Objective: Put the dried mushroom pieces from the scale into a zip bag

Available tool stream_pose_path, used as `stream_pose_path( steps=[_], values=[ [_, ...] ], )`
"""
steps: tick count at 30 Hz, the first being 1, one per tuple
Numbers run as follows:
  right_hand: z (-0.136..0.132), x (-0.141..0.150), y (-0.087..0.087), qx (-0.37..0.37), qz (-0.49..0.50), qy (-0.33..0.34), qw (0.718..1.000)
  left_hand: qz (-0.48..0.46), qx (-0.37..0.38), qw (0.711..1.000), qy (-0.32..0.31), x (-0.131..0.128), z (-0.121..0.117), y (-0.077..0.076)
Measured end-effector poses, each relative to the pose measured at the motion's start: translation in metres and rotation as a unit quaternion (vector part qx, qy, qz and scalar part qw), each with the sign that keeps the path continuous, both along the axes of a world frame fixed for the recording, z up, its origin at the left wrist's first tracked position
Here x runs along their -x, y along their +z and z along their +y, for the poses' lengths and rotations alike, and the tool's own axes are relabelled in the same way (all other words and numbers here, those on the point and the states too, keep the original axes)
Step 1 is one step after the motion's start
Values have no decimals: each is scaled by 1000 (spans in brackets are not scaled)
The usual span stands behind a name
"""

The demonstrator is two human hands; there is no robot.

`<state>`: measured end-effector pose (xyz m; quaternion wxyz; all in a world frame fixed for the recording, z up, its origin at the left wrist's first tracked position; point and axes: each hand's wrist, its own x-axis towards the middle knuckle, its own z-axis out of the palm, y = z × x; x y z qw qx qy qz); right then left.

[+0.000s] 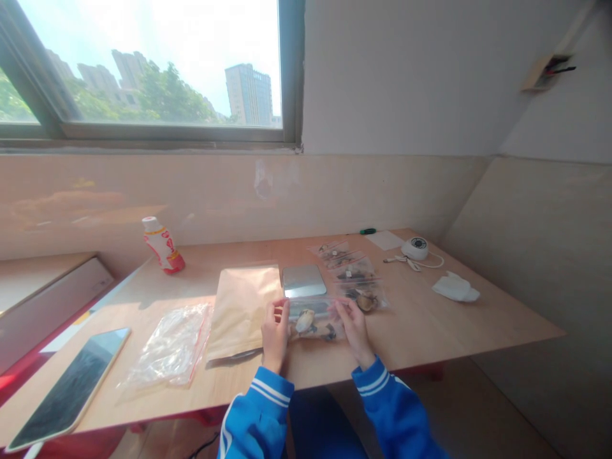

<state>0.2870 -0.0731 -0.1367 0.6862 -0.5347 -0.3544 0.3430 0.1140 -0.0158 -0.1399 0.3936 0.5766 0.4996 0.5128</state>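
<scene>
Between my two hands is a clear zip bag (313, 325) with pale and dark pieces inside that look like dried mushrooms. My left hand (275, 331) pinches its upper left corner, while my right hand (354, 328) grips the upper right corner. Just beyond the bag lies a flat silver scale-like plate (303, 282). A brown paper bag (246, 306) rests left of my left hand. To the right, past my right hand, several filled zip bags (351, 271) lie overlapping in a row.
A stack of clear plastic bags (169, 344) and a large phone or tablet (71, 386) lie at left. Behind them stands a red-and-white bottle (163, 247). At right are a white round device with a cable (415, 248), a crumpled tissue (455, 288), white paper (385, 240) and a green-handled tool (368, 231).
</scene>
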Motion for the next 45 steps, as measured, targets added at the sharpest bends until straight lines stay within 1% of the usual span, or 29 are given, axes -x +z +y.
stream_pose_path(
  steps=[6,17,30,34,40,45],
  values=[
    [1,-1,-4,-15,0,-3,1000,8,9,1000,-14,1,0,2],
    [1,-3,-7,-21,-4,-20,1000,33,-3,999,-21,1,0,2],
    [3,-5,-9,-8,-1,-15,1000,53,-21,998,-3,1,1,0],
    [2,-4,-10,-1,-6,-14,1000,52,-11,999,-12,1,0,2],
    [0,-2,-8,6,12,-10,1000,59,11,998,-27,0,-2,6],
    [-3,-2,-10,11,32,-17,999,61,9,998,-28,1,-3,8]
  ],
)
